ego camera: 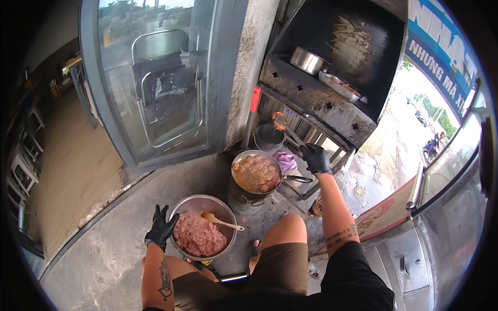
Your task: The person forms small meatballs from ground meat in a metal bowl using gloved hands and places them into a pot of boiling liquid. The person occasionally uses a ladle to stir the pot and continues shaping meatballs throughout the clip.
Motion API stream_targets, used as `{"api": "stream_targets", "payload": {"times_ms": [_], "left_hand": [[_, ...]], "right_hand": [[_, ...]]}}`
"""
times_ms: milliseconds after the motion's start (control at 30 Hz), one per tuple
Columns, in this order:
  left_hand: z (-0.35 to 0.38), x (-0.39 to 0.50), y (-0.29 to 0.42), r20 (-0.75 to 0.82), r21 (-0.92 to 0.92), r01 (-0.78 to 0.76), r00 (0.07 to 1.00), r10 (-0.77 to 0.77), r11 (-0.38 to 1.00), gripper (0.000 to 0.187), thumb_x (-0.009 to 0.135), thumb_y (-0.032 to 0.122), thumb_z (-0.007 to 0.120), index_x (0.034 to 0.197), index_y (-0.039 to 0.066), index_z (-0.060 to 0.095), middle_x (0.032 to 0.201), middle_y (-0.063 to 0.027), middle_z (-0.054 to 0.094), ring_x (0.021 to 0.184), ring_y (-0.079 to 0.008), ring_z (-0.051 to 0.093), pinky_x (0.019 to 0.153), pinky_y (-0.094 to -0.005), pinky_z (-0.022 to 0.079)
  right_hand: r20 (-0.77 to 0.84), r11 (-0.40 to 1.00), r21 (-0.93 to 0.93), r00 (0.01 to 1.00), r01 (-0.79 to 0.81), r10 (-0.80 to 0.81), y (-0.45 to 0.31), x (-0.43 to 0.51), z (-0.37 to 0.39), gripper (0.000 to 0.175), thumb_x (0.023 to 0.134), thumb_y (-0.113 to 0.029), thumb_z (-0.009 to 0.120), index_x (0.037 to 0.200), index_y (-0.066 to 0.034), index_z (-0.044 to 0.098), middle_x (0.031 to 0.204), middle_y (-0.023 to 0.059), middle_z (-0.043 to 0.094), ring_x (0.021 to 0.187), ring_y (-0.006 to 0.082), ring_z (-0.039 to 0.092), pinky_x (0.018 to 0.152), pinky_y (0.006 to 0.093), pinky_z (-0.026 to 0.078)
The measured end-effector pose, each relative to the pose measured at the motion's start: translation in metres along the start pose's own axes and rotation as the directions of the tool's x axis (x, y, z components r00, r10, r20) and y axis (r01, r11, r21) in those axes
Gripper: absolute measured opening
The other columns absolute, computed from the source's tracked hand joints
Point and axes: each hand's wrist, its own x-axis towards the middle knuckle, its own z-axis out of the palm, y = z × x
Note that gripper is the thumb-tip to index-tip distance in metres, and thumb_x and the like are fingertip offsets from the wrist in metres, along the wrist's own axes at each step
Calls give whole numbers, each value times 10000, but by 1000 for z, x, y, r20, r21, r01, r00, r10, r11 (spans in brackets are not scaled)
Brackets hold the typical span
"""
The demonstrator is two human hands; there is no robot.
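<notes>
My right hand (317,158), in a black glove, grips the handle of a long-handled ladle (294,136). Reddish-brown food clings to the ladle's head, which is up beyond the pan. Below and left of that hand, a frying pan (256,172) with a black handle holds browned meat patties in bubbling liquid, on top of a round stove (246,202). At the left rim of a metal bowl (229,243) is my gloved left hand (161,226), fingers spread. The bowl contains raw ground meat (198,235); a wooden spoon (221,221) rests in it, handle over the right rim.
Behind the pan stands a bucket (268,140), with a purple plastic bag (286,161) beside it. A sooty metal grill stand (319,93) carries a pot (308,60) and a tray of food (339,86). A glass door (167,89) rises at left, a steel cabinet (406,256) at right.
</notes>
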Motion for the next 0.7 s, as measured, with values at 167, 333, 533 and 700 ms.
{"api": "stream_targets", "payload": {"times_ms": [167, 333, 533, 700], "left_hand": [[1, 5, -7, 21, 2, 9, 1000, -9, 1000, 820, 900, 549, 706, 1529, 89, 453, 1661, -303, 160, 1528, -456, 213, 1225, -504, 266], [2, 8, -17, -51, -31, 15, 999, -17, 999, 798, 907, 522, 714, 1530, 97, 453, 1658, -299, 173, 1523, -461, 217, 1219, -511, 278], [2, 11, -25, -101, -19, 70, 992, -72, 997, 785, 901, 511, 723, 1517, 96, 469, 1648, -305, 199, 1512, -461, 250, 1210, -509, 297], [7, 16, -34, -115, -3, 111, 987, -110, 994, 782, 900, 504, 726, 1514, 91, 473, 1650, -306, 195, 1513, -462, 248, 1209, -509, 299]], "right_hand": [[-66, 995, 57, 995, 83, -79, -15, 15, -21, 439, 937, -473, 685, 1108, -77, 767, 711, 72, 711, 584, 163, 623, 561, 359, 497], [-193, 955, -227, 952, 192, -237, -39, 65, -103, 340, 955, -421, 645, 1060, -127, 779, 802, 164, 745, 772, 302, 740, 699, 428, 562], [-345, 977, -191, 938, -99, 28, -40, 143, -213, 320, 907, -399, 681, 1130, -192, 778, 969, 139, 773, 912, 289, 753, 768, 413, 582], [-345, 835, -502, 937, -226, 47, -18, 207, -232, 439, 813, -498, 735, 1124, -192, 784, 1099, 162, 757, 1041, 335, 734, 896, 443, 560]]}}
